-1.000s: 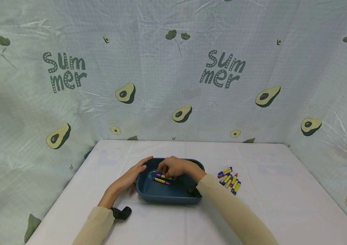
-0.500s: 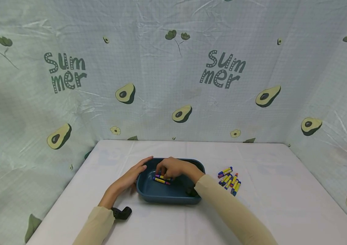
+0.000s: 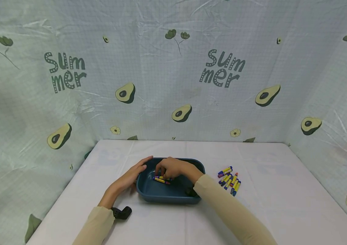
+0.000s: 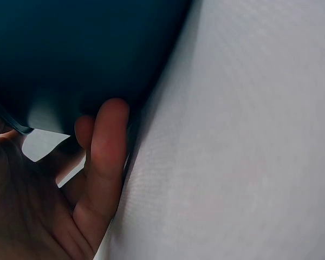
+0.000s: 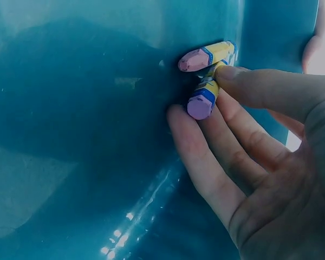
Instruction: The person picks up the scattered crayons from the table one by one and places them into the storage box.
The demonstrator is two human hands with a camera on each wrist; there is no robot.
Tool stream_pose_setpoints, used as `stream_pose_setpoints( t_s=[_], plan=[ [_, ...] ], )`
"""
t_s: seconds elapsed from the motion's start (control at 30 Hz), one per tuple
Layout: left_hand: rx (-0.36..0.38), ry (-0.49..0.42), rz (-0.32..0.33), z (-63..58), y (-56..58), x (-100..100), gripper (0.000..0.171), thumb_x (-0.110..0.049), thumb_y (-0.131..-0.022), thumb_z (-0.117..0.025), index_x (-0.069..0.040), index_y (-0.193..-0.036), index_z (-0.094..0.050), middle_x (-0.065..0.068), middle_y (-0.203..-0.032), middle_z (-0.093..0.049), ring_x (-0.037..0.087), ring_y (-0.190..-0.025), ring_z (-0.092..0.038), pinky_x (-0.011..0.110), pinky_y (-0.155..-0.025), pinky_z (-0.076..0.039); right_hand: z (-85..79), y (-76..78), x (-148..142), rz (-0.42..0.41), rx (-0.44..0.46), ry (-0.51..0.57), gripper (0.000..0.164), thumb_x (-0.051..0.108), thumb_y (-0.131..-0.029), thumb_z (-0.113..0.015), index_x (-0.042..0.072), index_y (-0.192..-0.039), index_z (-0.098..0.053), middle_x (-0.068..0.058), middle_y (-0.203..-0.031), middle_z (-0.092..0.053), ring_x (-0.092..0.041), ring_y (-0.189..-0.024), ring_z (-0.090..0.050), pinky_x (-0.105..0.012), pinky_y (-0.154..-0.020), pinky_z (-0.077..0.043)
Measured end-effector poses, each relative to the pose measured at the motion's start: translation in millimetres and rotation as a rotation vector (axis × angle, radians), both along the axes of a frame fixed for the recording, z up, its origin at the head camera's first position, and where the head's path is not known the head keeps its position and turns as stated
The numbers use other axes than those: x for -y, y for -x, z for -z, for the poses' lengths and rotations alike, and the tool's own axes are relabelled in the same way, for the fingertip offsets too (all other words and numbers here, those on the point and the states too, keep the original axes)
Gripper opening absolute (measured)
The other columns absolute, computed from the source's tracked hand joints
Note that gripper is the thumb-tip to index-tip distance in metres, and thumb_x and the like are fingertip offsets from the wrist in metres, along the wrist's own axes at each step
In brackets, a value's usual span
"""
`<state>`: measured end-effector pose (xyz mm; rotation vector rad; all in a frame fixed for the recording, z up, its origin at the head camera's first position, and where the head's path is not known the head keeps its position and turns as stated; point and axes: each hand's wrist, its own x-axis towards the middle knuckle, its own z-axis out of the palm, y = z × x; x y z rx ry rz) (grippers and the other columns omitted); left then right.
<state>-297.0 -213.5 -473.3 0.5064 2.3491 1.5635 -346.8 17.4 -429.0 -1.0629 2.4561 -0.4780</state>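
Inside a dark blue rectangular dish [image 3: 170, 200], my right hand [image 3: 173, 167] pinches a crayon [image 5: 205, 91] between thumb and fingers. That crayon has a yellow and blue wrapper and shows a light purple end. Right beside it on the dish floor lies a second crayon [image 5: 195, 59] with a pink tip. My left hand [image 3: 129, 178] rests against the dish's left end, its thumb and index finger at the rim. In the left wrist view, straight fingers [image 4: 109, 138] touch the outside of the dish wall, low near the table.
To the right of the dish, a loose cluster of several crayons [image 3: 230, 180] lies on the white-covered table [image 3: 271, 197]. A printed cloth [image 3: 155, 78] hangs behind the table and along its sides. Black wrist cameras [image 3: 122, 213] are worn on both wrists.
The right hand has shifted slightly left with its crayon, and the gap between that crayon and the one beside it has narrowed. The left hand and dish have stayed put.
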Motion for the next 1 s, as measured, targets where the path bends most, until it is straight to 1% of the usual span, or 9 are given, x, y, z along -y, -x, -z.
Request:
stream_pose_setpoints(
  t_s=[0.07, 0.13, 0.2, 0.3, 0.43, 0.57, 0.67, 0.83, 1.0],
  plan=[
    [-0.001, 0.007, -0.001, -0.2, -0.3, 0, 0.051, -0.036, -0.114, -0.027, -0.032, -0.165, -0.024, 0.006, -0.174, -0.018, 0.036, -0.159, -0.02, 0.062, -0.124, -0.021, 0.3, -0.5, 0, 0.004, 0.007, 0.001, 0.033, 0.002, -0.095, -0.069, 0.016, -0.125, -0.074, -0.006, -0.109, -0.075, -0.007, -0.078, -0.067, -0.022, -0.063, -0.057],
    [-0.002, 0.023, -0.004, -0.6, -0.7, 1, 0.051, -0.037, -0.114, -0.027, -0.032, -0.165, -0.024, 0.007, -0.174, -0.018, 0.037, -0.157, -0.024, 0.058, -0.121, -0.028, 0.5, -1.2, 0, 0.009, 0.01, -0.005, 0.033, 0.002, -0.095, -0.068, 0.016, -0.125, -0.074, -0.006, -0.109, -0.075, -0.008, -0.076, -0.067, -0.022, -0.064, -0.057],
    [-0.006, 0.038, -0.005, -1.2, -1.2, 1, 0.052, -0.038, -0.114, -0.027, -0.031, -0.166, -0.023, 0.009, -0.174, -0.017, 0.037, -0.155, -0.026, 0.054, -0.118, -0.031, 0.4, -1.8, 1, 0.01, 0.009, -0.016, 0.034, 0.001, -0.095, -0.068, 0.016, -0.125, -0.074, -0.005, -0.109, -0.075, -0.008, -0.076, -0.067, -0.022, -0.065, -0.057],
    [-0.01, 0.048, -0.003, -2.4, -1.9, 1, 0.052, -0.039, -0.114, -0.027, -0.031, -0.166, -0.023, 0.01, -0.174, -0.017, 0.037, -0.154, -0.026, 0.053, -0.117, -0.033, -0.5, -2.4, 1, 0.008, 0.002, -0.029, 0.035, 0.0, -0.094, -0.068, 0.016, -0.125, -0.074, -0.005, -0.108, -0.076, -0.008, -0.078, -0.067, -0.022, -0.067, -0.056],
    [-0.016, 0.034, 0.005, -2.4, -2.7, 2, 0.052, -0.039, -0.114, -0.028, -0.031, -0.165, -0.023, 0.009, -0.174, -0.017, 0.038, -0.157, -0.022, 0.059, -0.121, -0.028, -1.7, -2.4, 1, -0.004, 0.001, -0.028, 0.035, 0.0, -0.094, -0.068, 0.016, -0.125, -0.073, -0.005, -0.108, -0.077, -0.007, -0.081, -0.068, -0.022, -0.07, -0.057],
    [-0.028, 0.026, 0.016, -1.0, -2.3, 3, 0.052, -0.038, -0.114, -0.028, -0.029, -0.166, -0.024, 0.009, -0.174, -0.016, 0.039, -0.158, -0.019, 0.064, -0.122, -0.023, -3.4, -3.0, -1, -0.012, 0.022, -0.011, 0.036, 0.0, -0.094, -0.069, 0.015, -0.126, -0.073, -0.005, -0.109, -0.077, -0.007, -0.085, -0.069, -0.022, -0.073, -0.058],
    [-0.025, 0.021, 0.013, -1.1, -2.4, 2, 0.052, -0.037, -0.114, -0.028, -0.029, -0.166, -0.024, 0.008, -0.175, -0.016, 0.039, -0.159, -0.016, 0.066, -0.123, -0.02, -6.1, -3.3, -4, -0.022, 0.024, 0.0, 0.036, 0.001, -0.093, -0.069, 0.016, -0.126, -0.073, -0.004, -0.108, -0.077, -0.006, -0.086, -0.069, -0.022, -0.074, -0.058],
    [-0.016, 0.019, 0.008, -1.3, -3.1, 2, 0.052, -0.037, -0.114, -0.028, -0.029, -0.166, -0.023, 0.007, -0.175, -0.015, 0.038, -0.16, -0.014, 0.067, -0.125, -0.016, -11.2, -3.4, -7, -0.056, -0.001, 0.015, 0.037, 0.001, -0.092, -0.069, 0.015, -0.126, -0.073, -0.003, -0.105, -0.078, -0.006, -0.086, -0.069, -0.022, -0.074, -0.056],
    [-0.012, 0.015, 0.011, -1.7, -4.8, 3, 0.053, -0.037, -0.114, -0.028, -0.028, -0.166, -0.024, 0.009, -0.175, -0.016, 0.039, -0.159, -0.016, 0.067, -0.124, -0.017, -16.9, -5.5, -8, -0.056, -0.007, 0.02, 0.036, 0.004, -0.094, -0.069, 0.014, -0.128, -0.072, -0.005, -0.109, -0.078, -0.006, -0.09, -0.07, -0.021, -0.075, -0.057]
  ],
)
